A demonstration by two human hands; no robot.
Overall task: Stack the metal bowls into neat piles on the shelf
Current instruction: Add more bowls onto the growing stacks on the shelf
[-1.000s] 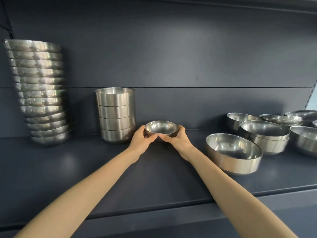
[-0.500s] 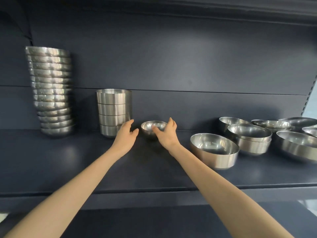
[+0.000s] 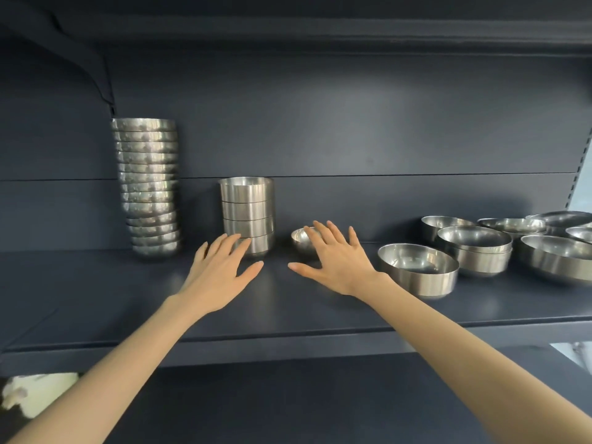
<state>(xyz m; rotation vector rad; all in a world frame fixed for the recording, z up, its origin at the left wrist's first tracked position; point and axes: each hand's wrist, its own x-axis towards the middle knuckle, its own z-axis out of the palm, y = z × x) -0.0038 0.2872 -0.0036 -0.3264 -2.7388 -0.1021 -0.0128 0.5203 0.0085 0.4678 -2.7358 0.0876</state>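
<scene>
A small metal bowl (image 3: pixel 301 240) stands alone on the dark shelf (image 3: pixel 96 293), partly hidden behind my right hand (image 3: pixel 336 261). That hand hovers flat with fingers spread, in front of the bowl and holding nothing. My left hand (image 3: pixel 221 270) is spread the same way, in front of a short pile of straight-sided bowls (image 3: pixel 248 213). A tall pile of several shallow bowls (image 3: pixel 149 187) stands further left.
Loose bowls crowd the right end of the shelf: a wide one (image 3: pixel 419 270) nearest, a nested pair (image 3: pixel 475 248) behind it, a large one (image 3: pixel 557 261) at the edge, more behind. The shelf's back wall (image 3: pixel 352 123) rises close behind.
Both hands let go of the small bowl, which now stands on the shelf, and drew back toward me with fingers spread. The view has tilted upward.
</scene>
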